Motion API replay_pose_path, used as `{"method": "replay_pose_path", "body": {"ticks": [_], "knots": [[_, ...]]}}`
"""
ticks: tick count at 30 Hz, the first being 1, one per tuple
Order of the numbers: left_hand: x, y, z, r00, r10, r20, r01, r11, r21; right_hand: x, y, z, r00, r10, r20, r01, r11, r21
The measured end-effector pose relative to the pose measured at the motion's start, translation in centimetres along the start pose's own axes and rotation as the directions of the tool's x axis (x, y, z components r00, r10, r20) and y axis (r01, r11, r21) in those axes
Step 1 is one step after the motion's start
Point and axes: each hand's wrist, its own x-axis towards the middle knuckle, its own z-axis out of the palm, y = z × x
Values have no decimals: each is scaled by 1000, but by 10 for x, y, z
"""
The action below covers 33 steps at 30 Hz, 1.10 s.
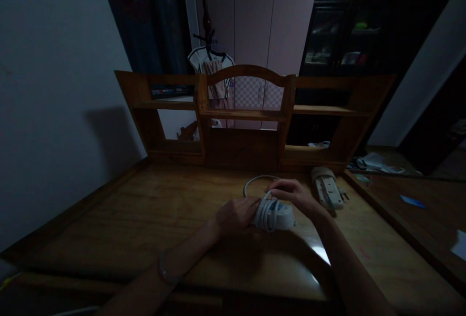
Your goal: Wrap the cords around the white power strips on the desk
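Note:
Just above the wooden desk, my left hand (238, 214) is closed around one end of a white power strip (286, 218). Several loops of its white cord (267, 215) are wound about the strip's body. My right hand (291, 192) pinches the cord at the top of the loops, its fingers bent over it. A free length of cord curves out behind the hands toward the back of the desk. To the right lies a second white power strip (328, 191) with its cord bundled at the far end and a plug beside it. My left palm and fingertips are partly hidden.
A wooden shelf unit (245, 114) stands along the back of the desk (156, 219). The desk's raised edge (393, 219) runs down the right side, with a blue card (412, 202) on the surface beyond. A white wall (65, 88) borders the left.

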Motion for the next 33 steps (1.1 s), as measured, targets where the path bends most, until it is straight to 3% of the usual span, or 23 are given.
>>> {"method": "replay_pose_path", "body": {"ticks": [7,19,26,33], "knots": [[-2,-7,2,986,-118,-121,120,993,12,12,11,13,994,16,-108,-20,999,-36],[-5,-6,4,946,-321,-47,319,947,-41,18,26,10,982,126,-144,-137,988,-68],[-9,-8,6,946,-320,-51,311,941,-135,16,25,8,983,153,-99,-159,985,-61],[-3,-4,-3,951,-302,-62,292,948,-125,16,23,11,980,144,-134,-150,988,-32]]}}
